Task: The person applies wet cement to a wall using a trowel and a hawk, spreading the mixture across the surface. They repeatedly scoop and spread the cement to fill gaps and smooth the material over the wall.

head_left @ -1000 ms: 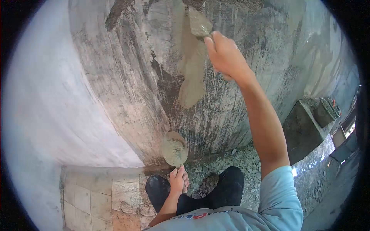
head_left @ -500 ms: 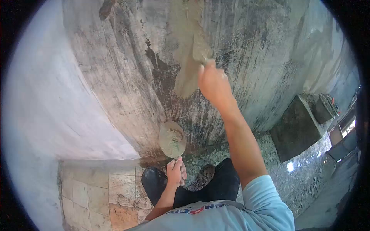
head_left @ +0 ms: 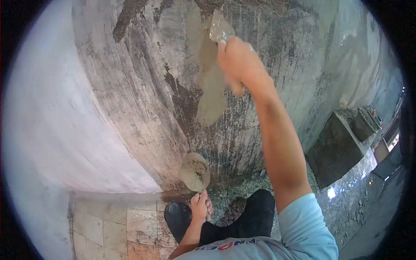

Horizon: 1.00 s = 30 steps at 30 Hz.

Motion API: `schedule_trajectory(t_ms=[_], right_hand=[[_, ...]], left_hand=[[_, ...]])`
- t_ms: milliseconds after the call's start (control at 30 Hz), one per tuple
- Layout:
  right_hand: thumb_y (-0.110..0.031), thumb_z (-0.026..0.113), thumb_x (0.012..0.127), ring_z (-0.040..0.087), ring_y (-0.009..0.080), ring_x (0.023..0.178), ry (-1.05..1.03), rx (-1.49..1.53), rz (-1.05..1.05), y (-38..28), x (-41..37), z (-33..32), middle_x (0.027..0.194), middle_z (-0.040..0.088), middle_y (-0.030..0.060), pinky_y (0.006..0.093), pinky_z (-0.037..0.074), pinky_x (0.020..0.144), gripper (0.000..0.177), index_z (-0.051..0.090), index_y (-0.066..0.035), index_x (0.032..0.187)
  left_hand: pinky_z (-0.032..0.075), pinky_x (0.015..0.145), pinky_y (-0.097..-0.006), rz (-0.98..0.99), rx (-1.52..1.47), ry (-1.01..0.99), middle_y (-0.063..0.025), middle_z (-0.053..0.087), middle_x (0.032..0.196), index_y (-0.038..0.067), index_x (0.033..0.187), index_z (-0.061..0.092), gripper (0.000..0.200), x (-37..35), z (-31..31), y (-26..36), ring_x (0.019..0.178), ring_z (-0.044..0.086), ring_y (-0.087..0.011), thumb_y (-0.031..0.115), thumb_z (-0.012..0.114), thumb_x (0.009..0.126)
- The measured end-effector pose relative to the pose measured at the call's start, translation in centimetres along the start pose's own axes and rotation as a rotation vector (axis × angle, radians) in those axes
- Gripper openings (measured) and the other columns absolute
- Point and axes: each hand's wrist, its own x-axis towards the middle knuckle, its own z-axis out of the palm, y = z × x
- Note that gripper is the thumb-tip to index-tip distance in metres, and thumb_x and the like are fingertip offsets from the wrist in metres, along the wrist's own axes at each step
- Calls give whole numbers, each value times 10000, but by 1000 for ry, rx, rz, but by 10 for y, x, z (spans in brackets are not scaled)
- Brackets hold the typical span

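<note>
My right hand is closed round the handle of a trowel, its pointed blade up against the rough grey wall. Below the blade, a wet strip of grey plaster runs down the wall. Low in front of my knees, my left hand grips the short handle of a round, shallow pan. A small heap of grey mortar lies in that pan, close to the wall's foot.
At the right, a dark box-like block stands against the wall. Rubble covers the floor there, while dusty tiles lie at left. A smoother pale wall meets the rough one on the left.
My right hand and the trowel have moved up the wall, above the plaster strip. The view has tilted slightly upward; my left hand still holds the pan low.
</note>
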Motion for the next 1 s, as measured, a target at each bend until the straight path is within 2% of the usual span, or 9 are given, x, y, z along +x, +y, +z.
schedule_trajectory(t_ms=[133, 233, 333, 533, 633, 767, 833, 933, 1000], right_hand=[[-256, 463, 1043, 699, 516, 1021, 13, -65, 15, 1, -23, 14, 1011, 709, 348, 557, 566, 914, 418, 665, 110, 1051], [-260, 463, 1050, 669, 536, 1083, -40, 26, 97, 12, -32, 33, 1100, 685, 363, 580, 555, 914, 413, 610, 111, 1157], [-273, 469, 1060, 688, 540, 1005, 63, -98, 32, 24, -51, 54, 1023, 699, 337, 593, 565, 855, 397, 557, 89, 1198], [-316, 514, 1062, 711, 523, 859, 114, -199, 7, 55, -75, 60, 934, 706, 300, 600, 578, 749, 352, 540, 34, 1095], [-321, 523, 1060, 707, 529, 835, 103, -249, 15, 75, -89, 59, 902, 704, 305, 602, 576, 746, 346, 531, 21, 1109], [-318, 515, 1060, 696, 529, 825, 76, -208, -42, 97, -100, 45, 853, 694, 312, 604, 563, 737, 346, 562, 24, 1055], [-317, 511, 1059, 693, 523, 835, 11, -160, -71, 88, -94, 26, 848, 696, 304, 601, 556, 754, 354, 578, 29, 1022], [-334, 488, 1061, 692, 512, 852, 109, -4, -142, 59, -64, 3, 857, 707, 277, 573, 556, 796, 389, 597, 34, 998], [-345, 466, 1065, 704, 493, 871, 69, -3, -140, 35, -28, -16, 860, 717, 258, 554, 560, 829, 406, 601, 35, 1013]], left_hand=[[363, 396, -311, -72, -27, 1, 5, 435, 623, 139, 836, 454, 357, 3, 11, 1, 460, 437, -133, 361, 597, 1075], [368, 408, -314, -76, -11, -64, 8, 432, 620, 147, 841, 454, 359, 13, 10, -8, 468, 438, -126, 377, 597, 1077], [375, 417, -311, -54, 22, -85, 14, 435, 622, 148, 840, 453, 363, 13, 16, -10, 466, 436, -120, 383, 587, 1083], [365, 402, -324, -26, 30, -62, 1, 431, 635, 137, 840, 446, 365, 5, 14, -7, 461, 431, -144, 374, 611, 1063], [371, 397, -322, -3, 13, -35, 1, 427, 633, 142, 830, 427, 377, -1, 9, -7, 460, 432, -142, 377, 601, 1069], [377, 406, -326, 21, 44, 17, 4, 440, 635, 130, 816, 444, 373, -13, 8, 4, 463, 441, -147, 355, 570, 1086], [380, 406, -325, 31, 66, 37, 3, 439, 634, 128, 817, 445, 372, -8, 8, 2, 463, 441, -147, 355, 567, 1087], [388, 407, -322, 19, 35, 0, 4, 434, 628, 125, 822, 449, 374, -3, 0, -4, 462, 447, -144, 362, 564, 1087], [389, 406, -320, 33, 36, -16, 4, 433, 627, 125, 822, 449, 375, -8, 6, 2, 460, 447, -142, 365, 565, 1086]])
